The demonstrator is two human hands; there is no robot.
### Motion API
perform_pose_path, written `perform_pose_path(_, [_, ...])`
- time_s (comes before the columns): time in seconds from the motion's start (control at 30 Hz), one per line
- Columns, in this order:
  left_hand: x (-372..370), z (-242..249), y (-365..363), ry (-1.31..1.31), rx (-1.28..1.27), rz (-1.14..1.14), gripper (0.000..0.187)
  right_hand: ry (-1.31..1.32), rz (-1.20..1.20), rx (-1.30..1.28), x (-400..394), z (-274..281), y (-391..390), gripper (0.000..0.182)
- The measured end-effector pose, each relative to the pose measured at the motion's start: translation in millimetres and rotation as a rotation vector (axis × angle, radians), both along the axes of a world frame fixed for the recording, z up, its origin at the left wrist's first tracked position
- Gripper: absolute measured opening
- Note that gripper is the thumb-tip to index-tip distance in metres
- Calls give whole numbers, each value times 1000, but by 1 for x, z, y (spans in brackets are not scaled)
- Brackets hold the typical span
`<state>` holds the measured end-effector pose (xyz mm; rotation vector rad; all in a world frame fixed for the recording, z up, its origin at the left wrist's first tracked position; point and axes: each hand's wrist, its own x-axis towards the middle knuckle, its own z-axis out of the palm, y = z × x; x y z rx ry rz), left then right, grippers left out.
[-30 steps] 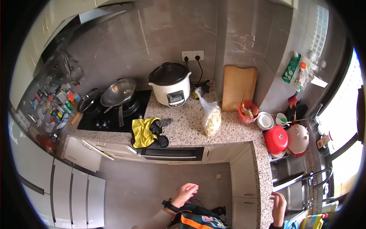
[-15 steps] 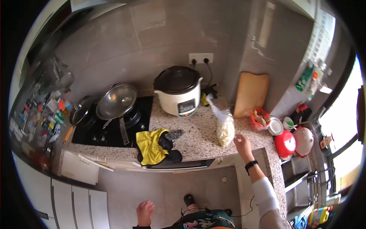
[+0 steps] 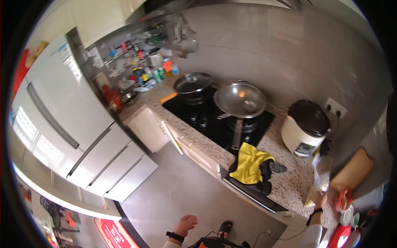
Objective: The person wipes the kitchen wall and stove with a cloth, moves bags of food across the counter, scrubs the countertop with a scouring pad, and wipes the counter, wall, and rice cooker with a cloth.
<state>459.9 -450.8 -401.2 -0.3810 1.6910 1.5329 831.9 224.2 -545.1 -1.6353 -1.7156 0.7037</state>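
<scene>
My left hand point(image 3: 187, 224) hangs over the floor at the bottom centre, empty, with its fingers apart. At the lower right, my right hand point(image 3: 320, 199) is at the side of a clear plastic bag point(image 3: 321, 175) with pale contents, which stands on the speckled counter. The right fingers are small and partly hidden, so their grip is unclear. Left of the bag, a yellow and black cloth point(image 3: 251, 164) lies at the counter's edge. The white cooker point(image 3: 304, 134) with a dark lid stands behind the bag.
A steel wok point(image 3: 242, 101) and a lidded pan point(image 3: 193, 84) sit on the black hob point(image 3: 206, 128). Bottles point(image 3: 155, 73) crowd the back corner beside the fridge point(image 3: 74, 111). A wooden board point(image 3: 352, 169) leans at the right, near a red basket point(image 3: 344, 200). One cabinet door point(image 3: 170, 136) stands ajar.
The view has swung left, bringing the fridge into sight. My right hand has moved from just beside the plastic bag up against it. My left hand remains low over the floor.
</scene>
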Motion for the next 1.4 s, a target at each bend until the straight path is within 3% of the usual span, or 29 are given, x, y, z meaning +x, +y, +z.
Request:
perform_pose_path(0.07, [-10, 1, 11, 25, 24, -32, 26, -22, 243, 239, 41, -16, 24, 25])
perform_pose_path(0.13, [-21, 2, 20, -14, -3, -52, 28, 441, 12, -67, 6, 69, -40, 16])
perform_pose_path(0.3, [-36, -19, 14, -7, 38, 6, 35, 338, 154, -34, -27, 136, -65, 15])
perform_pose_path(0.33, [-36, -28, 7, 54, 104, -11, 34, 484, 161, -109, -42, 166, -91, 13])
perform_pose_path(0.4, [-37, -29, -1, 121, 163, -24, 34, 419, 246, -170, -66, 223, -150, 16])
perform_pose_path(0.5, [-40, -13, 9, 134, 227, -49, 35, 61, 521, -187, -113, 308, -256, 23])
perform_pose_path(0.53, [-40, -10, 12, 192, 267, -150, 43, -40, 733, -32, -111, 285, -255, 26])
perform_pose_path(0.57, [-39, -8, 15, 250, 306, -250, 52, 67, 812, 159, -132, 277, -276, 21])
perform_pose_path(0.6, [-36, -9, 21, 253, 310, -250, 52, 513, 460, -464, -168, 259, -283, 11])
perform_pose_path(0.63, [-32, -10, 29, 342, 301, -358, 48, 504, 561, -504, -191, 256, -300, 11])
perform_pose_path(0.67, [-30, -10, 37, 429, 289, -470, 44, 317, 813, -201, -200, 216, -302, 14])
perform_pose_path(0.7, [-22, 4, 43, 428, 289, -480, 44, 341, 877, -580, -236, 276, -341, 18])
perform_pose_path(0.77, [-4, 39, 51, 787, -9, -489, 42, 403, 1152, -648, -284, 290, -384, 22])
perform_pose_path(0.8, [-2, 27, 52, 789, -10, -497, 42, 358, 1330, -531, -306, 254, -394, 21])
perform_pose_path(0.83, [1, 4, 49, 819, -5, -464, 68, 272, 1345, -687, -324, 254, -416, 22])
perform_pose_path(0.87, [-4, -7, 45, 851, -4, -427, 95, 168, 1508, -650, -342, 271, -438, 25])
perform_pose_path(0.9, [-12, 21, 44, 1177, -223, -489, 76, 59, 1675, -604, -360, 287, -456, 29])
perform_pose_path(0.97, [-14, 12, 32, 1072, -175, -374, 71, 182, 1953, -237, -386, 243, -488, 34])
perform_pose_path(1.07, [-31, -3, 14, 886, -144, -221, 63, 301, 2056, -137, -424, 257, -507, 21])
perform_pose_path(1.2, [-87, -13, 2, 761, -177, -66, 53, 310, 2114, -183, -502, 256, -505, 31])
perform_pose_path(1.27, [-120, -13, -2, 718, -192, -3, 48, 437, 2054, -88, -534, 241, -503, 40])
perform_pose_path(1.33, [-149, -13, -5, 685, -197, 45, 43, 438, 2036, -139, -570, 226, -497, 52])
perform_pose_path(1.37, [-165, -14, -6, 677, -198, 62, 41, 266, 2049, -344, -585, 241, -487, 58])
perform_pose_path(1.4, [-180, -15, -7, 671, -196, 81, 39, 265, 2049, -351, -600, 235, -480, 58])
